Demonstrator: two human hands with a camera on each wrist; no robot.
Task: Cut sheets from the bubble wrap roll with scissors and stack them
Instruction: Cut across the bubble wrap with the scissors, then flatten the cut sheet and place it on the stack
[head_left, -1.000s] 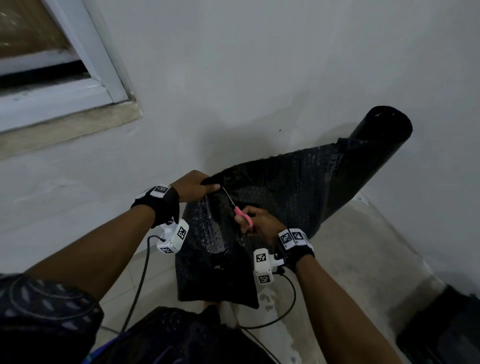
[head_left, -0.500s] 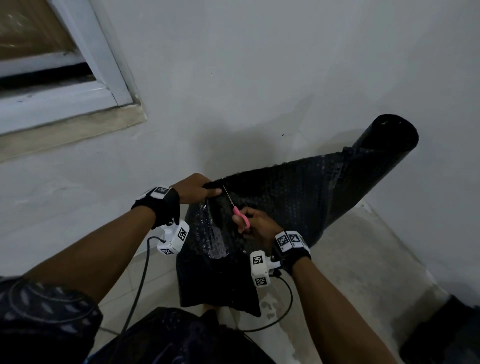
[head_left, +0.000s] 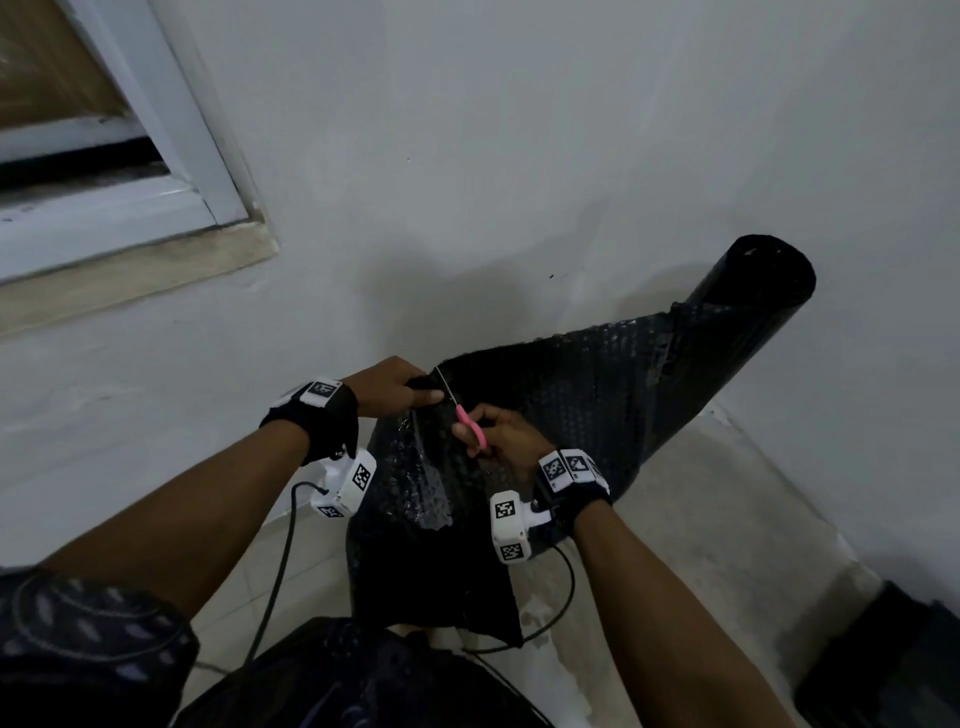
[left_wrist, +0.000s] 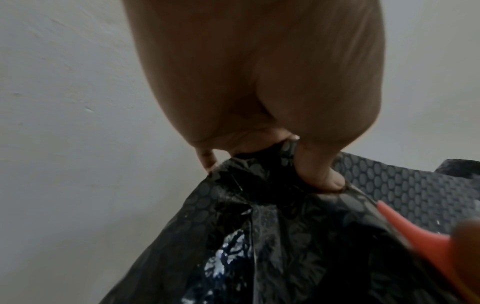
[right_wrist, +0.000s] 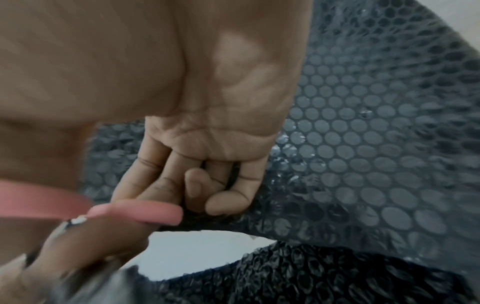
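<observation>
2 hands (head_left: 400, 387) (head_left: 506, 434) raised, gripping bubble wrap (head_left: 571, 395) and scissors (head_left: 470, 421)

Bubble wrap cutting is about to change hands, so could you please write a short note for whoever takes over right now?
Left hand: pinches the top edge of the bubble wrap sheet, holding it up.
Right hand: grips the pink-handled scissors, blades pointing up at the top edge beside the left fingers.
Bubble wrap roll: stands leaning against the wall to the right, the sheet unrolled from it.
Done: the cut has opened a gap, seen in the right wrist view; it looks near the top edge.
Left: finish this cut and stack the sheet. No stack is in view.
</observation>
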